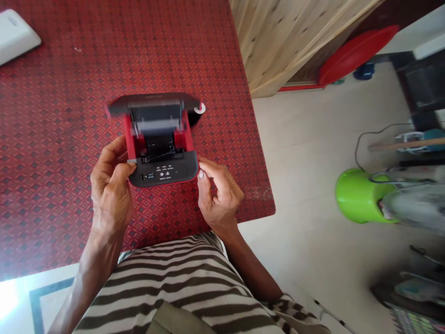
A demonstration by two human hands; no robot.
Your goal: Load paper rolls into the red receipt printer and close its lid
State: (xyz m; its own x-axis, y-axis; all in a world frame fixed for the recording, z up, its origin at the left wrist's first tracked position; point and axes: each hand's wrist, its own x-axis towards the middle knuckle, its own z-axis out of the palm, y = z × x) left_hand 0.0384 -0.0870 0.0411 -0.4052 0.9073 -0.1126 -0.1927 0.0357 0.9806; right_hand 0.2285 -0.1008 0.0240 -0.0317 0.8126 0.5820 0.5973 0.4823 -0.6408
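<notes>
A small red-and-black device that looks like a receipt printer [167,172] is tipped up over the red patterned table, its black lid [156,103] raised. Inside the open bay, a grey roller-like bar and a dark cavity show. My left hand [113,185] grips the printer's left side, thumb on the front corner and fingers behind it. At the right front corner, my right hand [220,190] has its thumb and index finger closed against the casing. A round white end piece [200,109] shows beside the lid's right end; what it belongs to is unclear.
The red table [69,106] ends on my right. A white object [16,35] lies at its far left. Beyond are a wooden panel [278,37], a red rounded object [358,53], a lime green bucket [361,197] and cables on the pale floor.
</notes>
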